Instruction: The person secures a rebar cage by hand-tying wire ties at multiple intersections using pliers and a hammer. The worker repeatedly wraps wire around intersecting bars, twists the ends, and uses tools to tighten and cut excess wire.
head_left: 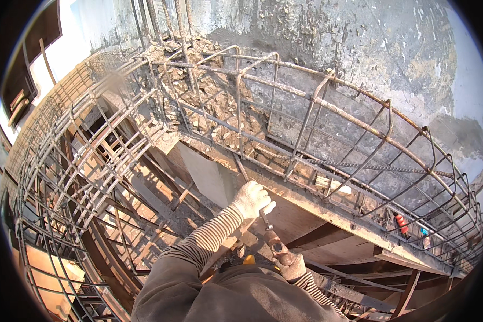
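- Rusty brown metal hand tool [276, 248], slim at its upper shaft and thicker and rounded lower down, is running between the two gloved hands just above the person's dark jacket [236, 300], in front of the curved formwork edge.
- Left hand [250, 199], in a pale knitted work glove, is wrapping its fingers [263, 206] tightly around the thin upper end of the tool, beside a ribbed steel bar [240, 169] rising toward the cage.
- Right hand [294, 265], in a dirtier glove of the same knit, is closing around the tool's thick lower end; its fingers are curled on it.
- Striped ribbed cuffs [212, 236] are showing at both wrists.
- Curved cage of rusted ribbed reinforcing bars [316, 102] is arching over a dusty plank ledge [327, 209], with rectangular stirrups standing in rows.
- Broken concrete rubble [209, 91], coarse and crumbly, is lying inside the cage at the upper left.
- Rough grey chipped concrete wall [359, 43] is rising behind.
- Small red-orange object [401, 224] is sitting on the ledge, well apart from the hands.
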`<state>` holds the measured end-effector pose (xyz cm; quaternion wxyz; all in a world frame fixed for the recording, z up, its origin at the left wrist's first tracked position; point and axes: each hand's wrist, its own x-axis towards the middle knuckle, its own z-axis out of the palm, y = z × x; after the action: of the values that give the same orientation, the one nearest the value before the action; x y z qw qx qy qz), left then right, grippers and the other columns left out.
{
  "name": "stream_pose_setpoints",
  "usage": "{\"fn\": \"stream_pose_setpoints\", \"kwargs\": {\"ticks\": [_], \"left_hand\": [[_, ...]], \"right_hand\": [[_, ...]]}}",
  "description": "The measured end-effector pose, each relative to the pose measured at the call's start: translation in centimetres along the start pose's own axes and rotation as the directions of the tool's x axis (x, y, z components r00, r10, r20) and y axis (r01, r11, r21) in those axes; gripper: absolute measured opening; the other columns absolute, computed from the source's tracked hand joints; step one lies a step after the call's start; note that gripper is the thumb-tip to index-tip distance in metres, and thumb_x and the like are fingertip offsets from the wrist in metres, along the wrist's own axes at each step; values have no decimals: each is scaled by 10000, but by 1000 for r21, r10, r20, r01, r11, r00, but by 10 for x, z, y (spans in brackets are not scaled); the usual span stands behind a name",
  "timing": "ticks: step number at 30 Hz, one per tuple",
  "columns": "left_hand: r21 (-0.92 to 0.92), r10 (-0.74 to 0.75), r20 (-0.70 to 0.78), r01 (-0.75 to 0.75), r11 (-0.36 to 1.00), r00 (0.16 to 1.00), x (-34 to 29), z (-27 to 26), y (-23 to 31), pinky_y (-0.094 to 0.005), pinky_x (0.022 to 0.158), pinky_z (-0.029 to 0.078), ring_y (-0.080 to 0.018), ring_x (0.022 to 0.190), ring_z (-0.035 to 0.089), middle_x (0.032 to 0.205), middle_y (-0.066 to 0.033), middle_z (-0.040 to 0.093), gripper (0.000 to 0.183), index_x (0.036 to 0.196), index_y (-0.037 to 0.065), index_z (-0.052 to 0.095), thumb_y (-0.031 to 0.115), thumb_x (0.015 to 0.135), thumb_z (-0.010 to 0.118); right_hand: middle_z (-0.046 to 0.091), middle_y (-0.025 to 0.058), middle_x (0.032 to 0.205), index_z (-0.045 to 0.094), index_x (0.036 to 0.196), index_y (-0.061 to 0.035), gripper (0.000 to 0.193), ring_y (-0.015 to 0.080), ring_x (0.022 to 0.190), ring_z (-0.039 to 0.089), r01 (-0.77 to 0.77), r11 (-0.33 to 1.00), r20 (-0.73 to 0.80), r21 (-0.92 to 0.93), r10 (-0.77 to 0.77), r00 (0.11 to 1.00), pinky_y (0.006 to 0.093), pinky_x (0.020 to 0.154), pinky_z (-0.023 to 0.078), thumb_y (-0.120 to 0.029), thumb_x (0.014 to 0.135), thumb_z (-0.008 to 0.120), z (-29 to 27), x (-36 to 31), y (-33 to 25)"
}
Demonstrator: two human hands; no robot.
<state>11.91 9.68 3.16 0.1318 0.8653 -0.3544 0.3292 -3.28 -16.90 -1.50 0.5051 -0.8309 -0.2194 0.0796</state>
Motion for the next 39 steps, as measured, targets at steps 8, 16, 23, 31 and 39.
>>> {"fn": "stream_pose_setpoints", "kwargs": {"ticks": [8, 16, 23, 31, 39], "left_hand": [[-216, -236, -359, 166, 962, 903, -57, -61, -20, -482, 896, 546, -331, 914, 678, 749, -83, 616, 167, 689, 72, 607, 106, 676, 769], [-18, -83, -124, 82, 996, 989, -10, 16, 1, -401, 794, 481, -260, 724, 634, 651, -50, 636, 329, 599, 139, 631, 356, 835, 709], [18, -37, -132, 40, 999, 991, -14, 12, -17, -420, 788, 490, -246, 684, 602, 626, -34, 590, 253, 581, 145, 605, 295, 714, 759], [76, -30, -290, 55, 996, 957, -37, 30, -28, -411, 766, 502, -245, 690, 591, 593, -30, 562, 231, 555, 158, 594, 271, 654, 770], [24, -60, -218, 67, 997, 974, -54, 3, -28, -424, 855, 519, -260, 774, 607, 634, -44, 574, 254, 582, 128, 598, 271, 709, 765]], "right_hand": [[773, 150, 905, 748, 1101, -22, 446, 241, 844, 754, -357, 917, 21, -176, 366, 930, 365, 786, 578, -405, 876, 788, -16, -53, 28], [765, 194, 961, 718, 1154, 25, 442, 222, 914, 737, -360, 916, -26, -176, 361, 932, 363, 865, 550, -333, 902, 778, -29, -57, 17], [756, 187, 1039, 697, 1248, -67, 556, 305, 1035, 737, -392, 910, 23, -137, 398, 917, 390, 888, 564, -466, 866, 755, -21, -45, -4], [763, 162, 948, 695, 1244, -71, 542, 302, 883, 752, -376, 882, 58, -283, 407, 911, 389, 758, 572, -463, 875, 749, -31, -47, 12], [741, 118, 806, 723, 1026, 36, 406, 132, 770, 661, -343, 921, -65, -188, 336, 939, 353, 746, 544, -343, 895, 784, -18, -56, 18]]}}
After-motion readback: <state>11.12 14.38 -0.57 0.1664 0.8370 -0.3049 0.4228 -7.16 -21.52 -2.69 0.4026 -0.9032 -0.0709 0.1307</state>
